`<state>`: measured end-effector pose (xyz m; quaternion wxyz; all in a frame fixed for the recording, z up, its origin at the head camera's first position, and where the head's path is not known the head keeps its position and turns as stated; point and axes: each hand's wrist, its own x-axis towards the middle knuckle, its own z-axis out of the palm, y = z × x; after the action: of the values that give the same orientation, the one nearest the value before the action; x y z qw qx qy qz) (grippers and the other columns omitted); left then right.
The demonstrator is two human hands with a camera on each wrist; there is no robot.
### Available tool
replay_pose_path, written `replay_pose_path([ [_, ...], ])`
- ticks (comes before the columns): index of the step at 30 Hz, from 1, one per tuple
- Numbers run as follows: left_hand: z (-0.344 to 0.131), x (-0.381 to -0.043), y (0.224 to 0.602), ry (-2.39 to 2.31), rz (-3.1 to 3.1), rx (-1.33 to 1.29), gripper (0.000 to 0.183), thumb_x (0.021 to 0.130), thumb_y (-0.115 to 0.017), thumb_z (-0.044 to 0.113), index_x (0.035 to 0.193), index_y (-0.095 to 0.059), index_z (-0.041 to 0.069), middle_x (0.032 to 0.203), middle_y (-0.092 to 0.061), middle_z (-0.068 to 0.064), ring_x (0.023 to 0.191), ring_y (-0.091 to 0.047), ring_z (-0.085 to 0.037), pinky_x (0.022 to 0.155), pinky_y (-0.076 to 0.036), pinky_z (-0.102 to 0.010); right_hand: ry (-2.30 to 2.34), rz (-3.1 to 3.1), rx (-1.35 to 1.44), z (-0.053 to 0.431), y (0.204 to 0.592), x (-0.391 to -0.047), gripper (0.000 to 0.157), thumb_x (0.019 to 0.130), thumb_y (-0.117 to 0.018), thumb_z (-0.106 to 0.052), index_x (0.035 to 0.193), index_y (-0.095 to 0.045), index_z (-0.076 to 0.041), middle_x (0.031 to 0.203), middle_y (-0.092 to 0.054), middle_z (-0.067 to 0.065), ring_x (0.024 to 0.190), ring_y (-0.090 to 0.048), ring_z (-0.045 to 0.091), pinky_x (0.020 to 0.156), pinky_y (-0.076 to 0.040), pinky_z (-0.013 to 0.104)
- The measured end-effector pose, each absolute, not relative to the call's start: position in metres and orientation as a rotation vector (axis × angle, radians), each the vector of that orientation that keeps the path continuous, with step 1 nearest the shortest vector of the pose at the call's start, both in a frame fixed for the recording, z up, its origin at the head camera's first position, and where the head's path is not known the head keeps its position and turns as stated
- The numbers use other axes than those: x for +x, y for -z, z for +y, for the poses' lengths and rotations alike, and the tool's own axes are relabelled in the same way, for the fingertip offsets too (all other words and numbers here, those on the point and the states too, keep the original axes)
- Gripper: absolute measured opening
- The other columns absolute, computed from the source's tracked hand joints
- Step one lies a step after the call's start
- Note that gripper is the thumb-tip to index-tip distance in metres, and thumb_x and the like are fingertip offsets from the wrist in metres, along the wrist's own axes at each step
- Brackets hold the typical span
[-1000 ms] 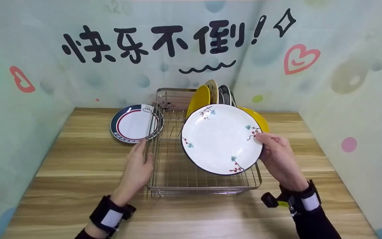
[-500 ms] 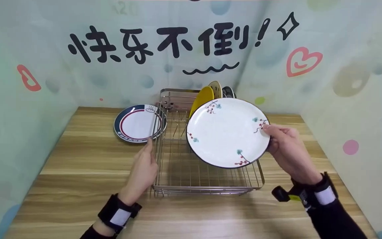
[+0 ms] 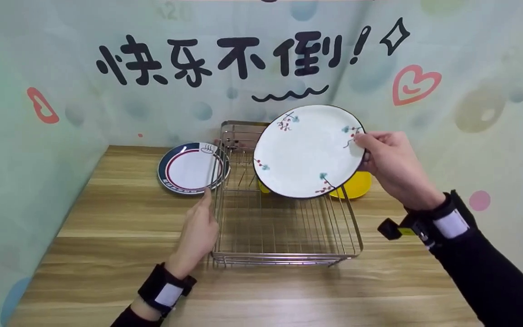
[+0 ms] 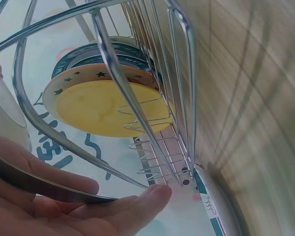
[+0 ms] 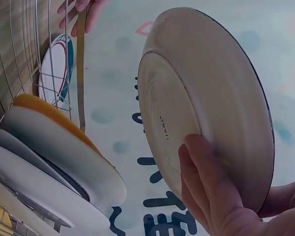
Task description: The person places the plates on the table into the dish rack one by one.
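My right hand (image 3: 395,165) pinches the right edge of a round white plate (image 3: 309,152) with a dark rim and small blossom sprigs. The thumb lies on its face, with the fingers behind on the underside (image 5: 174,105). The plate is tilted and held over the back of a wire dish rack (image 3: 288,255). On the rack's left side, my left hand (image 3: 195,236) holds the flat metal top rim (image 4: 53,184). Several plates stand on edge in the rack, among them a yellow plate (image 4: 108,108) and a star-patterned plate (image 4: 51,96). The held plate mostly hides them in the head view.
A white plate with a navy and red border (image 3: 189,170) lies on the wooden table (image 3: 120,218) left of the rack. To the rack's right is another yellow plate (image 3: 357,186). A printed backdrop (image 3: 152,104) rises behind and along both sides.
The white plate in my right hand first shifts slightly right, then rises toward the back of the rack, covering the standing plates. My left hand stays at the rack's left rim.
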<state>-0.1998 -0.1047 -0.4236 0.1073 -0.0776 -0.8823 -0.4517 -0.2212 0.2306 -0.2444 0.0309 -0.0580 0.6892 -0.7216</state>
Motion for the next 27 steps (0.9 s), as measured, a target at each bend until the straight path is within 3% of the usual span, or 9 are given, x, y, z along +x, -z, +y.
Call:
replay_pose_path([
  [8,-0.106,-0.201,0.424,1.340,-2.585,-0.221,0.066,0.084,-0.042,-0.021,0.147,-0.022,-0.013,0.147,-0.033,-0.030,0.134,-0.036,-0.040,0.110,-0.032,-0.044,1.923,2.392,-0.152,0.216,0.220,-0.244,0.033,0.102,-0.051,-0.015,0.112,-0.067,0.012,0.106,-0.066,0.024,0.073,-0.064,0.023,0.080,-0.058,0.034],
  [13,-0.105,-0.202,0.425,1.352,-2.590,-0.218,0.064,0.087,-0.042,-0.019,0.147,-0.022,-0.012,0.147,-0.034,-0.029,0.135,-0.036,-0.038,0.111,-0.031,-0.042,1.724,2.541,-0.192,0.203,0.203,-0.261,0.033,0.101,-0.047,-0.011,0.109,-0.068,0.013,0.103,-0.068,0.022,0.078,-0.070,0.026,0.076,-0.058,0.037],
  [19,-0.106,-0.202,0.425,1.365,-2.604,-0.196,0.064,0.088,-0.042,-0.018,0.149,-0.022,-0.010,0.148,-0.033,-0.027,0.135,-0.037,-0.037,0.111,-0.032,-0.041,1.403,2.778,-0.191,0.181,0.186,-0.276,0.032,0.098,-0.046,-0.007,0.081,-0.068,0.009,0.081,-0.069,0.014,0.065,-0.069,0.021,0.060,-0.059,0.029],
  [23,-0.106,-0.201,0.424,1.381,-2.616,-0.185,0.063,0.090,-0.042,-0.016,0.149,-0.021,-0.008,0.149,-0.032,-0.027,0.134,-0.038,-0.037,0.110,-0.032,-0.041,1.206,2.928,-0.221,0.164,0.183,-0.284,0.035,0.097,-0.046,-0.005,0.064,-0.054,0.000,0.055,-0.050,0.003,0.049,-0.058,0.016,0.049,-0.054,0.025],
  [27,-0.105,-0.201,0.424,1.384,-2.612,-0.188,0.064,0.090,-0.042,-0.017,0.149,-0.021,-0.008,0.149,-0.032,-0.027,0.133,-0.040,-0.037,0.110,-0.033,-0.041,0.954,3.130,-0.302,0.146,0.188,-0.292,0.034,0.091,-0.041,0.001,0.058,-0.039,-0.008,0.050,-0.037,-0.001,0.042,-0.044,0.014,0.042,-0.043,0.022],
])
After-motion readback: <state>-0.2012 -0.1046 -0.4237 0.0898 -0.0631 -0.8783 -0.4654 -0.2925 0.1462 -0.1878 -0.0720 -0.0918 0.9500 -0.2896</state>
